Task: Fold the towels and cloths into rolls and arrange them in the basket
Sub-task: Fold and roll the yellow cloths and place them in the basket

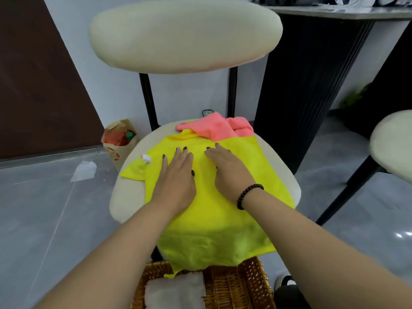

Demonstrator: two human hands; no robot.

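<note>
Nearest to me, at the bottom of my view, sits the wicker basket (252, 284) on the floor, with a white rolled towel (176, 291) lying in its left part. The front edge of the yellow cloth (211, 237) hangs off the chair seat (129, 192) and droops over the basket's far rim, one corner just touching the white towel. To the right of the basket I can see a dark shoe (286, 283) with a white sole.

Further in, the yellow cloth is spread across most of the cream seat. Both my hands lie flat on it, side by side near its middle. My left hand (178, 175) presses palm down with fingers straight and slightly spread, holding nothing. My right hand (229, 168) does the same, fingers extended toward the far edge, with a black bead bracelet (247, 195) on the wrist. A small white tag (146, 158) sticks up at the cloth's left corner.

Beyond my fingertips, a crumpled pink cloth (218, 128) rests at the back of the seat, overlapping the yellow cloth's far edge. Behind it rises the chair's cream backrest (185, 36) on black posts.

On the floor to the left of the chair stands a brown paper bag (119, 141), and near it lies a white scrap (84, 170). At the right edge another cream seat (392, 143) shows, and a dark tabletop (334, 13) stands far right.
</note>
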